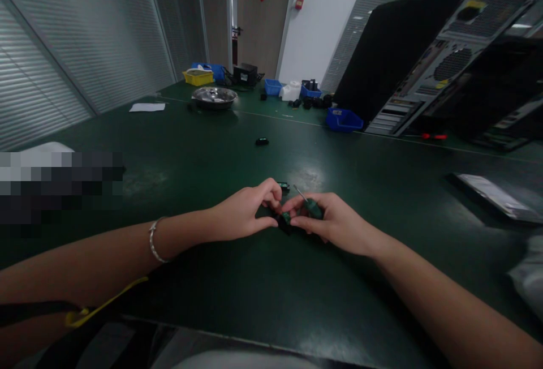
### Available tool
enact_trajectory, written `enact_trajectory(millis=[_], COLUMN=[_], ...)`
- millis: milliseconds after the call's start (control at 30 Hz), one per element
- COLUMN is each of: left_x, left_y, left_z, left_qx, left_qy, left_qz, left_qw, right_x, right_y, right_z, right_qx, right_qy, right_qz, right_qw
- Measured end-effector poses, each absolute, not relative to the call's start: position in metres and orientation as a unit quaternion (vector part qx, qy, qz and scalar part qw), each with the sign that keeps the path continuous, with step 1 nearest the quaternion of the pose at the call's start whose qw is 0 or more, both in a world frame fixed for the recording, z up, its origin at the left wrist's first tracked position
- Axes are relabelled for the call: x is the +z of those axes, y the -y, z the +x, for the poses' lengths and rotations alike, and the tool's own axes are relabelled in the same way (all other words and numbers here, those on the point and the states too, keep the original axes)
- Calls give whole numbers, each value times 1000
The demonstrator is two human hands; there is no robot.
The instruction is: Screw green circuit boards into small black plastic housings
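Note:
My left hand [244, 213], with a bracelet at the wrist, is closed, thumb and fingers pinching a small black casing [283, 225] just above the green table. Opposite it, my right hand [341, 223] keeps a green-handled screwdriver [314, 208] tucked against the fingers, its metal shaft pointing up and to the left. The right fingertips also touch a small green piece [287, 217], which looks like a circuit board, at the casing. Fingers cover much of both small parts. Just beyond the hands lies a black part with a green face [283, 187]. Farther off rests a similar small black part [262, 141].
A round metal bowl [214, 97] stands toward the back. Blue bins [344, 120] and a yellow bin [198, 78] line the far side. A large black computer case [407, 46] rises at right, near a dark tray with papers [494, 193]. White paper [147, 107] lies back left.

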State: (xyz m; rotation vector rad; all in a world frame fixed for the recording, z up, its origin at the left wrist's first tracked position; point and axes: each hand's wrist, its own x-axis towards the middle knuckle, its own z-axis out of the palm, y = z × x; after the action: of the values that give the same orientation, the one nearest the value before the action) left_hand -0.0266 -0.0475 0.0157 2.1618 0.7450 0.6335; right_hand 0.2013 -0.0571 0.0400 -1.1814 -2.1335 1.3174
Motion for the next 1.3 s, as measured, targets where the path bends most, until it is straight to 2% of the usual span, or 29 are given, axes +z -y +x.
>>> enact_trajectory(millis=[367,1300], left_x=[15,16], left_y=[47,47], left_z=[-26,-26], left_qx=[249,243], left_qy=[-290,-290], left_qz=[847,852], left_qw=[369,363], right_x=[35,35], right_y=[56,57], right_z=[199,199], right_qx=[381,348], right_qy=[839,865], right_qz=[-334,-297], right_qw=[197,205])
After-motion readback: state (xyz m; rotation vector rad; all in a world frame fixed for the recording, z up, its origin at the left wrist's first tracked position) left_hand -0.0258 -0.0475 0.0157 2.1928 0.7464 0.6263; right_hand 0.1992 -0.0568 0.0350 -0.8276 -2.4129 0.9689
